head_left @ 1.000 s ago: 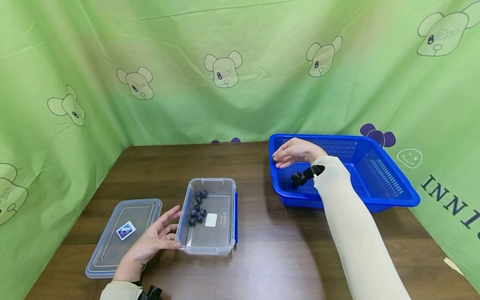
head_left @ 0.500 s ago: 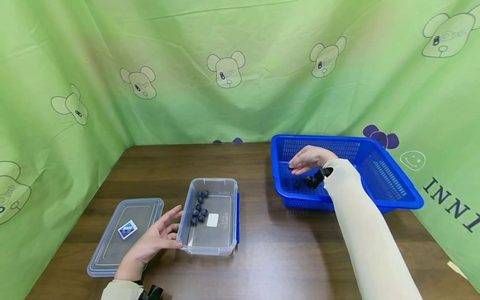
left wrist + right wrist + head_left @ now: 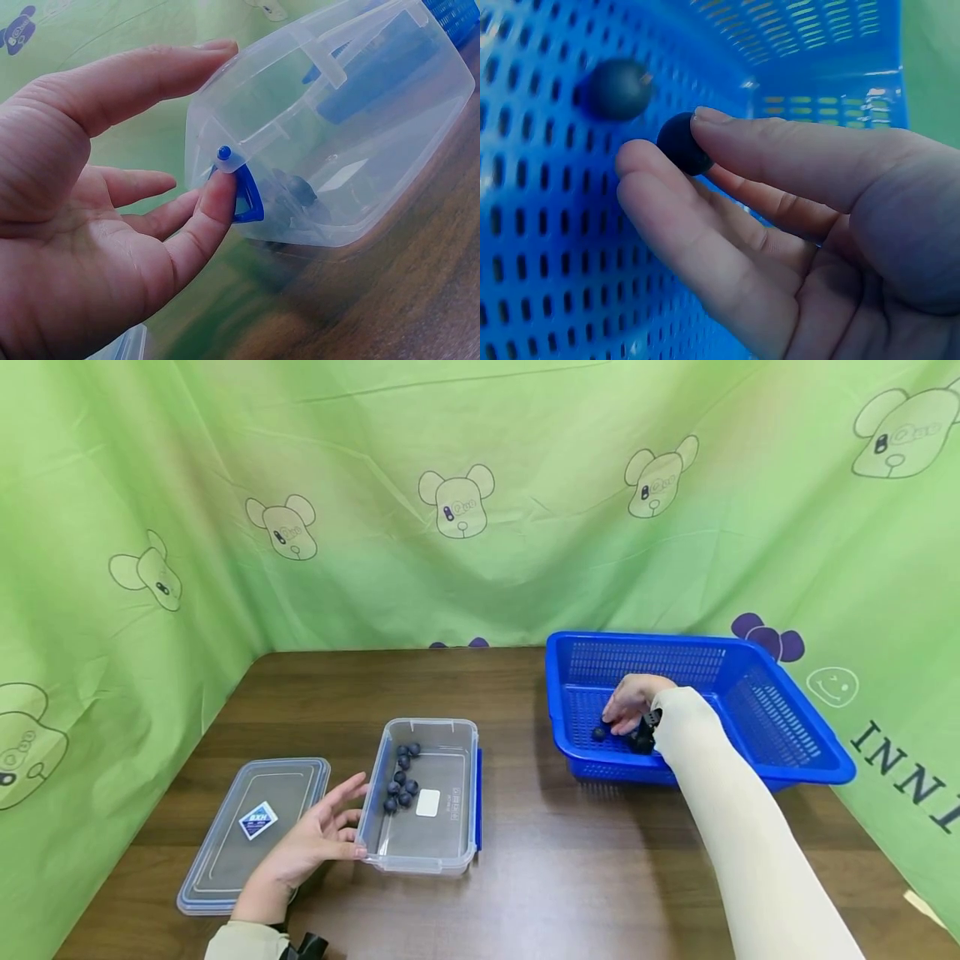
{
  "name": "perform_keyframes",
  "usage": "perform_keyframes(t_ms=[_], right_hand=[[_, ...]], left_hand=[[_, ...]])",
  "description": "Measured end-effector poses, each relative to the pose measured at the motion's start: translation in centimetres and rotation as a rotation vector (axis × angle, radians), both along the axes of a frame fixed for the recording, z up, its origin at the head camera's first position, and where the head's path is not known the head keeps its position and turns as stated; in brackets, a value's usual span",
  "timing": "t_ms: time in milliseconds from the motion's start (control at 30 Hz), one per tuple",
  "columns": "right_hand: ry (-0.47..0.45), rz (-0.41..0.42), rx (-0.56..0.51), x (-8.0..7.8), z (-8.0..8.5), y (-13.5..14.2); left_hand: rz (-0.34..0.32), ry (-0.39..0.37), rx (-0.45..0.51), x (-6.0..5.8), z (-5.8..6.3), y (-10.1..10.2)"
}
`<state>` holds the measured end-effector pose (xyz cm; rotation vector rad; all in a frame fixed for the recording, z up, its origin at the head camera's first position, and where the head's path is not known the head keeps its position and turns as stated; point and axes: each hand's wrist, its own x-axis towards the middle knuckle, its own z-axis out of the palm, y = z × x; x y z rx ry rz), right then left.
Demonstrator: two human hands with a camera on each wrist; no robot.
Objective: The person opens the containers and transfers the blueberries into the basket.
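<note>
Right grip (image 3: 633,697) on one round, blue-black berry (image 3: 677,144).

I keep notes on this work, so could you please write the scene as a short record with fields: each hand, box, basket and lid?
Left hand: touches the left side of the clear box
Right hand: inside the blue basket, holding one dark berry
Box: open; several berries along its left side
Basket: another berry on its floor
Lid: flat on table, left of box
</note>
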<state>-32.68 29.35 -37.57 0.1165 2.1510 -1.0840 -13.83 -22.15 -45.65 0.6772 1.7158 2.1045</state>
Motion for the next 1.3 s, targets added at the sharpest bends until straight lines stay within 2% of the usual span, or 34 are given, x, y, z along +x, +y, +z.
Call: perform_keyframes(t_ms=[167, 333, 600, 733, 967, 1300], right_hand=[[-0.016, 0.015, 0.046, 0.1, 0.0, 0.0], [-0.021, 0.004, 0.043, 0.1, -0.1, -0.1], [0.028, 0.011, 0.024, 0.2, 0.2, 0.4], [0.037, -0.007, -0.036, 0.2, 0.9, 0.8], [0.067, -0.047, -0.248, 0.1, 3.2, 0.5], [0.135, -0.024, -0.323, 0.6, 4.8, -1.1]], left_hand=[[0.0, 0.001, 0.002, 0.0, 0.1, 0.0], [0.004, -0.013, -0.005, 0.0, 0.1, 0.0], [0.011, -0.019, -0.011, 0.0, 0.2, 0.1], [0.01, -0.015, -0.012, 0.0, 0.1, 0.1], [0.014, -0.018, -0.011, 0.0, 0.1, 0.0], [0.022, -0.019, -0.019, 0.1, 0.1, 0.1]])
